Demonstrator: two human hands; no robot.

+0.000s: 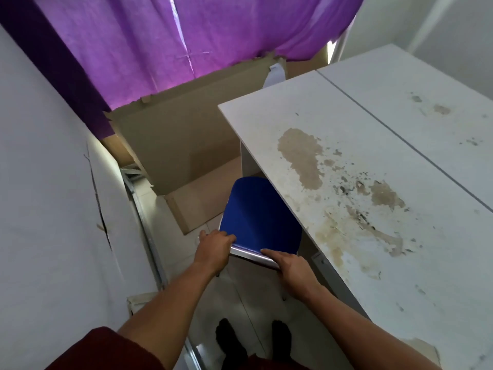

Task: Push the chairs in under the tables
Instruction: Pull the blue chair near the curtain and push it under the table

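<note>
A blue chair (260, 214) with a silver metal frame stands beside the left edge of a stained white table (373, 182); its right side is tucked under the tabletop edge. My left hand (214, 247) grips the near left corner of the chair's metal rail. My right hand (292, 264) holds the same rail farther right, fingers laid along it. The chair's legs are mostly hidden beneath the seat and my arms.
Flattened cardboard boxes (181, 145) lean and lie on the floor beyond the chair. A purple curtain (173, 36) hangs behind them. A white wall (48, 182) with a metal rail closes in on the left. A second white table (426, 84) adjoins the first. My feet (253, 340) stand below.
</note>
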